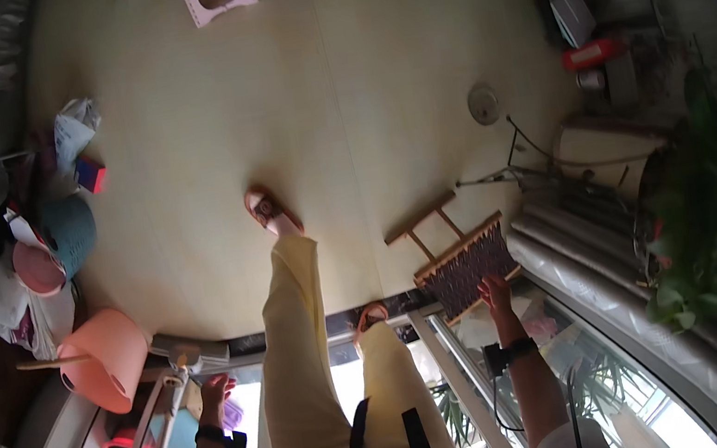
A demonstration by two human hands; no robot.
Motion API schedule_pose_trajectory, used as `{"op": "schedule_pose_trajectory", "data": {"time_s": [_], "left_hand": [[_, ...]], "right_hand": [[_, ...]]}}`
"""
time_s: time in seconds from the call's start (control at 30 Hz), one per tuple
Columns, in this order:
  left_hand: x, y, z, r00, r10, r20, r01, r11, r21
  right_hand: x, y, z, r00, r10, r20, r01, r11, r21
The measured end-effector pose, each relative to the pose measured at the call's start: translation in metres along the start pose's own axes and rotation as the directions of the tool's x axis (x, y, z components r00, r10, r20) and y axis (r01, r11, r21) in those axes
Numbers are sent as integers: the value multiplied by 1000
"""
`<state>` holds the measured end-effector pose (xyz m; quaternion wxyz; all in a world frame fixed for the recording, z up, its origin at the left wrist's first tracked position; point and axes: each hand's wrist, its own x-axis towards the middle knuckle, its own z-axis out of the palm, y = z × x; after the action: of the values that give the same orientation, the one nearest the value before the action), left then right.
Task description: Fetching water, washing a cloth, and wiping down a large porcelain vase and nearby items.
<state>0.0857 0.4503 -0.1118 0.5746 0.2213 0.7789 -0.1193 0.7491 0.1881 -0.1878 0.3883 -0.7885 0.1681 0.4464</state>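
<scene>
Brown wood: stool (470, 264), woven seat, at the right end of the dark sill (245, 346), head view. Right hand (497, 294) overlaps its edge; pinching or not, cannot tell. Left hand (215, 397) loosely spread, bare. Step, judged: handling stool; calls for clearing grey rolls (615, 301). Widest room: floor (189, 223) ahead.

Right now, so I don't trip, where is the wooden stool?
In the head view, the wooden stool is right of centre, at the right hand, left of the long grey rolls.
</scene>
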Motion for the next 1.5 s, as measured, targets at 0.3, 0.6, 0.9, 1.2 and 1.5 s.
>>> {"op": "schedule_pose_trajectory", "data": {"time_s": [0.3, 0.6, 0.9, 1.2, 1.5], "left_hand": [[64, 276, -54, 966, 251, -57, -257, 945, -204], [78, 515, -30, 926, 377, 2, -340, 837, -428], [122, 749, -4, 873, 395, -287, -487, 737, -469], [194, 862, 4, 850, 292, -440, -511, 663, -547], [207, 867, -18, 885, 178, -431, -345, 871, -350]], "right_hand": [[8, -243, 307, 965, -176, 196, 229, 930, -288], [59, -554, 532, 593, -656, 466, 795, 386, -468], [146, -787, 766, 264, -735, 625, 805, -189, -562], [234, -853, 905, 367, -610, 703, 838, -111, -534], [183, -854, 913, 340, -709, 618, 900, 56, -431]]}}
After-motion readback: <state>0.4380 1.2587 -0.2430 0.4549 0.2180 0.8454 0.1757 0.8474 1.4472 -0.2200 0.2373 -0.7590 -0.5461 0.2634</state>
